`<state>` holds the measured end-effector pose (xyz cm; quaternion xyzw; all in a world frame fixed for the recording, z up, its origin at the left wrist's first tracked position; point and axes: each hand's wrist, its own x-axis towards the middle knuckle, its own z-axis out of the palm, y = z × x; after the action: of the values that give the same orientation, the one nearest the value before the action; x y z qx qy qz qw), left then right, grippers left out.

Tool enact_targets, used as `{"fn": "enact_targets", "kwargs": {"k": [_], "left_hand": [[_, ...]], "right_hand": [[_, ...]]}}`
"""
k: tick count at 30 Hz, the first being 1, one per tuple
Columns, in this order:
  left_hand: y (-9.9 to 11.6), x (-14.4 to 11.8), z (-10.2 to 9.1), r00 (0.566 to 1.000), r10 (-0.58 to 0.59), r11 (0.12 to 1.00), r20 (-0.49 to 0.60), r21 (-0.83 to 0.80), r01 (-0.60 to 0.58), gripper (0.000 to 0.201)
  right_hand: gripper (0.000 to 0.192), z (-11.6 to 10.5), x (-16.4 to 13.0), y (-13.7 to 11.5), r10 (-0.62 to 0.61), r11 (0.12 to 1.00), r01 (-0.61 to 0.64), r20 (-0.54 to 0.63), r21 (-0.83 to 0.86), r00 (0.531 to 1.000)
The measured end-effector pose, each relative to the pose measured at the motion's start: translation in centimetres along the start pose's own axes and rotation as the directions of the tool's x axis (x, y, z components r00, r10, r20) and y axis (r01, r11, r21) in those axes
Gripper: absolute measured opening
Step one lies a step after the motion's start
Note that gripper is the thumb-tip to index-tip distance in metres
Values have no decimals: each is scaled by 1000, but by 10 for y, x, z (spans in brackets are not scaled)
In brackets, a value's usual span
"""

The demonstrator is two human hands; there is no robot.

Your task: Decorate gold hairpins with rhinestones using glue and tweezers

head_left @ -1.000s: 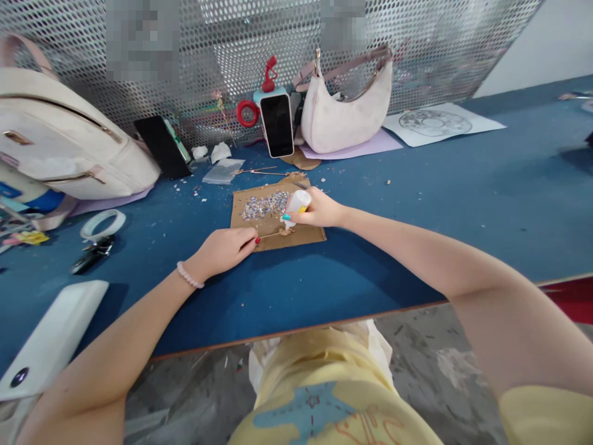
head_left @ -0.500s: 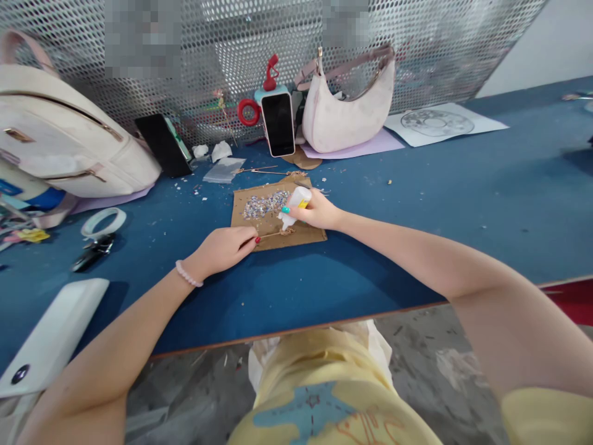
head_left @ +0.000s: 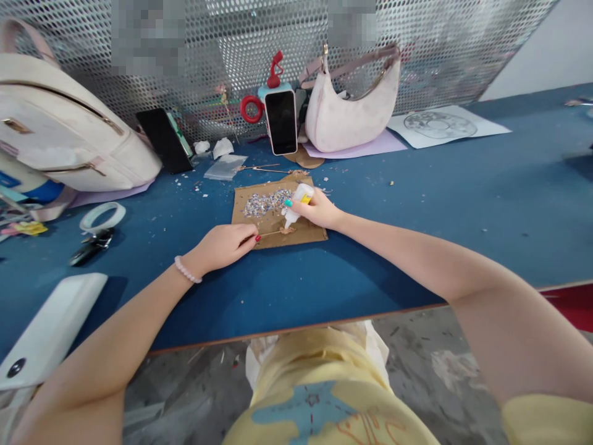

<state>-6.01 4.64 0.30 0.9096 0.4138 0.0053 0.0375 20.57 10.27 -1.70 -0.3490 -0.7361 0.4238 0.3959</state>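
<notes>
My left hand (head_left: 229, 244) pinches the end of a thin hairpin-like stick (head_left: 273, 233) with a small ornamental head, which lies over a piece of brown cardboard (head_left: 306, 237). In my right hand (head_left: 324, 209) is a white glue bottle (head_left: 303, 196) with a yellow label, tilted nozzle down. Its tip is at the ornamental head; whether it touches, I cannot tell. A heap of small shiny bits (head_left: 264, 203) is spread over the cardboard's upper left. Beyond the cardboard lie similar thin sticks (head_left: 266, 169) next to a clear plastic bag (head_left: 225, 167).
Behind the cardboard stand a phone (head_left: 281, 122), a pale handbag (head_left: 354, 117) and a dark phone (head_left: 164, 141). On the left are a backpack (head_left: 69, 123), a tape roll (head_left: 102, 216) and a white device (head_left: 55, 330). A drawing (head_left: 447, 127) lies back right. The table's edge is near my body.
The glue bottle has shifted slightly, its nozzle still at the ornamental head. My left hand keeps its pinch on the stick. The whole view has shifted a little.
</notes>
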Motion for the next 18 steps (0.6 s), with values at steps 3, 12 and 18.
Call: {"fn": "enact_targets", "kwargs": {"k": [3, 12, 18], "left_hand": [[-1, 0, 0, 1000, 2, 1000, 4, -9, -2, 33], [-2, 0, 2, 1000, 7, 1000, 4, -29, -7, 32], [-3, 1, 3, 1000, 11, 999, 2, -33, -11, 34]], "right_hand": [[33, 0, 0, 0, 3, 1000, -3, 4, 4, 1000], [35, -1, 0, -2, 22, 1000, -23, 31, 16, 999], [38, -1, 1, -1, 26, 1000, -26, 41, 11, 999]]}}
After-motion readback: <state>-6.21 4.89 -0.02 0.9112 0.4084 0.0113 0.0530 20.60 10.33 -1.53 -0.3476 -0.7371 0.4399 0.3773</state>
